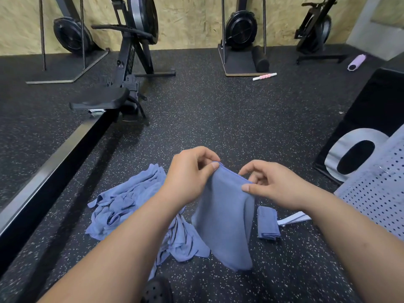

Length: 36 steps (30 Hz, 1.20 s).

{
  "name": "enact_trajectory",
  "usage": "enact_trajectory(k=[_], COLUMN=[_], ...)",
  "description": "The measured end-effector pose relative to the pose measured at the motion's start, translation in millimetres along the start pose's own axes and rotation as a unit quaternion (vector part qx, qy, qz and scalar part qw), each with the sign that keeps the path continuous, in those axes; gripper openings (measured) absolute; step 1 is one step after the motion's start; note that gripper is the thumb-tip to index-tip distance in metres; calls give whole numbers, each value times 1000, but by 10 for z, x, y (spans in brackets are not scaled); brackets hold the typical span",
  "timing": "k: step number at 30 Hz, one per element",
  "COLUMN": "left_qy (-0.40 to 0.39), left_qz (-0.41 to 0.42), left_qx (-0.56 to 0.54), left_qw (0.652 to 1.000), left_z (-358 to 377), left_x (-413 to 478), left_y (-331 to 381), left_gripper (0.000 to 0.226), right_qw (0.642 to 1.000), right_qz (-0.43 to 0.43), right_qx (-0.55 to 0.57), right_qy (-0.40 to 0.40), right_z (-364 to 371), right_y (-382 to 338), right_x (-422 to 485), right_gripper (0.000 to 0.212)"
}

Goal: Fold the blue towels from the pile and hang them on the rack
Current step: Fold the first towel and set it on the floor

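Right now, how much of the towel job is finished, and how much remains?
Done: one folded towel lies on the floor. In hand: the left hand and the right hand pinch the top edge of another blue towel, which hangs down. Left: the crumpled pile beside it waits to be folded, and no towel hangs on any rack in view.

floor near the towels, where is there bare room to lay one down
Bare floor lies beyond the held towel, between the rower rail and the black box. Crowded nearer: the pile left of it, the folded towel right.
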<state>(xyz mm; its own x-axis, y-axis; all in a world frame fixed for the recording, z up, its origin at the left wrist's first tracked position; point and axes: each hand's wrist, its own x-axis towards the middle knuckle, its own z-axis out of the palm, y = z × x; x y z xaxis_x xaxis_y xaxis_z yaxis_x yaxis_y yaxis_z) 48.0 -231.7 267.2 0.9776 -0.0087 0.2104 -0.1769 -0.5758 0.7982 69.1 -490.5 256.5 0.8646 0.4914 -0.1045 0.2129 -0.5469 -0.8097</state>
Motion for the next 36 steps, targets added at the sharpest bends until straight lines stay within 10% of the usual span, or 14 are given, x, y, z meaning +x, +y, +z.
enact_trajectory(k=[12, 20, 36], left_qy=[210, 264, 207], left_qz=[30, -75, -173], left_qx=[180, 66, -201], left_qw=[960, 959, 942], left_z=[-501, -576, -452], left_x=[92, 79, 169], left_y=[-283, -258, -363], left_gripper=[16, 10, 11], right_qw=[947, 912, 871], right_qz=[29, 69, 54], right_qx=[-257, -338, -199], right_qy=[193, 220, 446], right_z=[-425, -472, -515], right_y=[261, 305, 176], right_x=[-133, -198, -227], right_gripper=[14, 44, 8])
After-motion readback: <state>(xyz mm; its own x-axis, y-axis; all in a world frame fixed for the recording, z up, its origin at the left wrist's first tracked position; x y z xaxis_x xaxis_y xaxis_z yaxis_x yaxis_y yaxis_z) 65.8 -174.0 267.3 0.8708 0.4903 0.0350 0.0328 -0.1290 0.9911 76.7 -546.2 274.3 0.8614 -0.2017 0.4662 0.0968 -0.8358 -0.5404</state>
